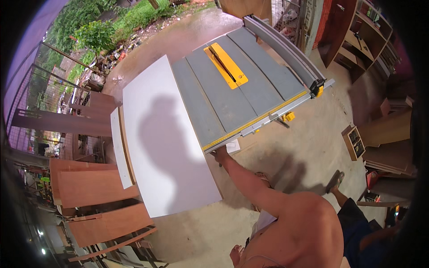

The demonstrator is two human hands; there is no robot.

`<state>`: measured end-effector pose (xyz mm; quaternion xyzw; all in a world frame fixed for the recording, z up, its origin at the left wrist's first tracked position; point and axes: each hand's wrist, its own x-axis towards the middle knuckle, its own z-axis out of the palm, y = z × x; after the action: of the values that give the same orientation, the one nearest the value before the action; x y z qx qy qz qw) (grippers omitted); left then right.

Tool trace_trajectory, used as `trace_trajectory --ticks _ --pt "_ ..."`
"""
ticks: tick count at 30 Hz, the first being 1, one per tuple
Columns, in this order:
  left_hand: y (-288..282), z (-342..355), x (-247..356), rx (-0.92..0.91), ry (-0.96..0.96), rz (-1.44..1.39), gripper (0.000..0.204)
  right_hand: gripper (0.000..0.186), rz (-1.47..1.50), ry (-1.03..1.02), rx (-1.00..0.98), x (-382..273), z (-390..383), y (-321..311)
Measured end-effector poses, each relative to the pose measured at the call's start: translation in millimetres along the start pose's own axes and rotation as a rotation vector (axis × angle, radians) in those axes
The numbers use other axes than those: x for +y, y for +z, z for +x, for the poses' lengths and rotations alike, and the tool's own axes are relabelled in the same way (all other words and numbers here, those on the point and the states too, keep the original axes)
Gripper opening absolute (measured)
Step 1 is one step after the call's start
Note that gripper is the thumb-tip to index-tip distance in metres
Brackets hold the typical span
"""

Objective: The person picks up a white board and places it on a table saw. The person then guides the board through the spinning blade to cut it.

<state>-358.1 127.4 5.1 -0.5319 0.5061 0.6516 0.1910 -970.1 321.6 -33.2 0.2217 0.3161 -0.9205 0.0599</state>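
While brown wooden boards (96, 187) lie stacked at the far left on the floor, a large white panel (165, 138) rests beside them, its right edge lying over the grey saw counter (232, 94). A narrow white strip (119, 149) lies along the panel's left edge. One of the person's hands (220, 155), reaching from the lower right, touches the near edge of the counter just beside the panel's right edge; whether its fingers grip anything cannot be told. The other hand (235, 255) sits low near the body, loosely curled and holding nothing visible. A yellow insert plate (225, 65) surrounds the blade slot. Wooden shelves (362, 35) stand at the far right.
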Motion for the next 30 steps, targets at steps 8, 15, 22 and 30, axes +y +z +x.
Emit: trace_trajectory --ticks 8,15,22,30 --pt "3.3 3.7 62.7 -0.086 0.084 0.177 0.025 0.053 -1.042 -0.6 -0.114 27.9 17.7 -25.9" --pt "-73.7 62.2 185.4 0.375 0.358 -0.339 0.056 0.047 -0.276 0.493 -0.206 -25.8 -93.5 18.8" --pt "-68.3 103.5 495.7 0.245 0.963 0.218 0.057 0.069 -0.632 0.251 -0.167 -86.3 -252.0 84.2" --pt "-51.3 112.7 495.0 -0.103 1.079 0.259 0.052 0.057 -1.392 -0.558 0.052 -29.0 -195.7 33.4"
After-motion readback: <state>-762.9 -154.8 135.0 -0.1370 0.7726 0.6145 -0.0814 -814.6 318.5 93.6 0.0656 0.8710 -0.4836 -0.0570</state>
